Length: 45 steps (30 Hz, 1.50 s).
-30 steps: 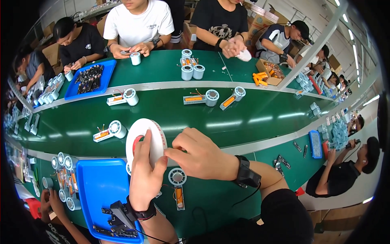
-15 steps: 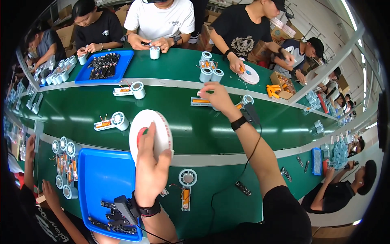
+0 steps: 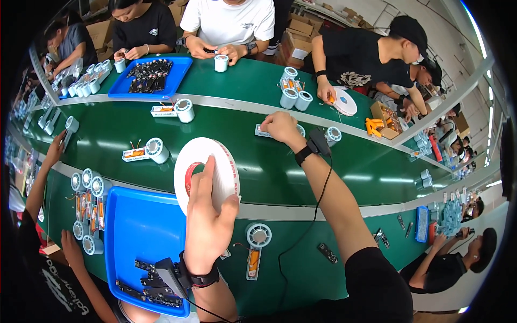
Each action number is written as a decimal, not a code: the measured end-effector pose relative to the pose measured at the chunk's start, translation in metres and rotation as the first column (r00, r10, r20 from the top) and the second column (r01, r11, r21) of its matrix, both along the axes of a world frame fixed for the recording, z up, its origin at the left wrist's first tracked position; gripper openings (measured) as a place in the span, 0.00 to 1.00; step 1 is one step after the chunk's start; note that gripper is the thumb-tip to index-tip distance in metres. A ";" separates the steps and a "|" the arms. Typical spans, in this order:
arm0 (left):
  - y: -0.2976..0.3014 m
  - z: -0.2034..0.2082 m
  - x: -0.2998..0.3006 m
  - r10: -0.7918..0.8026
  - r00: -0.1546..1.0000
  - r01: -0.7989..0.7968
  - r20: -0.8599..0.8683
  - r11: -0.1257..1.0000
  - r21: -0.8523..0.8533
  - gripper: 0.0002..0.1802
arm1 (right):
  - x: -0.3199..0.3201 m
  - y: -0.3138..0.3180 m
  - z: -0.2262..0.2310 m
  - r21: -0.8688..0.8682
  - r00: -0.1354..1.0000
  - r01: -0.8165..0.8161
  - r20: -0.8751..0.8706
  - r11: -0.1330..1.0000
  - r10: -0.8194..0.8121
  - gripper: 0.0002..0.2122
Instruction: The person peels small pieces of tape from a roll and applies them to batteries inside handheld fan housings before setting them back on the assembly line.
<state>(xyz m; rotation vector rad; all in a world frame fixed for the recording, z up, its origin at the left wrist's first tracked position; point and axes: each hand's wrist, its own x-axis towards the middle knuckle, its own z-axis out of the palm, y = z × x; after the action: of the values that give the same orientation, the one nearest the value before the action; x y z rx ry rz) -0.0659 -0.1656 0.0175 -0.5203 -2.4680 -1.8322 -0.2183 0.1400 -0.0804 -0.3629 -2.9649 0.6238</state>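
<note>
My left hand [image 3: 207, 231] grips a large white roll of tape [image 3: 229, 172] with a red inner core, held above the blue tray. My right arm reaches across the green conveyor, and my right hand [image 3: 281, 128] is closed over the handle of a small handheld fan [image 3: 260, 131]. The hand covers most of that handle, and the fingertips are partly hidden. Another handheld fan [image 3: 258, 235], its orange battery showing in the open handle, lies on the near bench. Black circuit boards [image 3: 156, 285] sit in the blue tray [image 3: 142, 215].
Two open fans [image 3: 156, 151] [image 3: 184, 110] lie on the conveyor. Several fans [image 3: 91, 185] stand left of the tray; a loose board [image 3: 327, 253] lies to the right. A black cable [image 3: 288, 258] hangs from my right wrist. Co-workers sit opposite and on both sides; one hand [image 3: 55, 148] reaches onto the conveyor.
My right hand has come down over the fan's handle, hiding its orange battery. The tape roll stays in my left hand. At left, a co-worker's hand has reached to a fan on the conveyor.
</note>
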 end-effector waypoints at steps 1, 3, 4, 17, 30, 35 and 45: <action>-0.001 0.000 0.000 -0.001 1.000 0.001 0.015 1.000 0.016 0.38 | 0.000 -0.004 0.000 0.034 1.000 -0.012 -0.023 0.999 0.013 0.07; -0.001 0.001 0.000 -0.001 1.000 0.000 0.031 1.000 0.030 0.38 | -0.001 -0.012 -0.001 0.066 0.999 -0.026 -0.046 0.997 0.029 0.06; -0.002 0.000 0.000 0.005 1.000 -0.005 0.022 0.999 0.032 0.38 | -0.001 -0.017 -0.002 0.094 0.998 -0.009 -0.053 0.996 0.014 0.06; -0.010 0.001 -0.001 0.026 0.999 -0.027 0.017 0.999 0.032 0.39 | -0.045 -0.055 -0.002 0.229 0.988 0.153 -0.033 0.961 -0.149 0.17; -0.013 0.009 -0.002 -0.083 0.961 -0.016 0.263 0.935 0.354 0.39 | -0.050 -0.041 0.004 -0.116 0.989 -0.132 -0.073 0.984 0.124 0.13; -0.009 0.009 0.003 -0.085 0.946 -0.067 0.311 0.892 0.447 0.41 | 0.107 -0.116 0.107 -0.572 0.748 -0.653 -0.592 0.497 0.301 0.21; -0.012 0.014 0.010 -0.252 0.968 0.252 -0.005 0.965 0.065 0.48 | 0.194 -0.131 0.119 0.154 0.473 -0.650 -0.684 0.744 0.555 0.21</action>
<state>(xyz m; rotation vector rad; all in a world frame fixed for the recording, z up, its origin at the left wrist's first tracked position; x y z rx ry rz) -0.0562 -0.1777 0.0320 -0.8647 -2.4298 -1.9922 -0.0243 0.0086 0.0382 0.8233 -2.2139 0.7788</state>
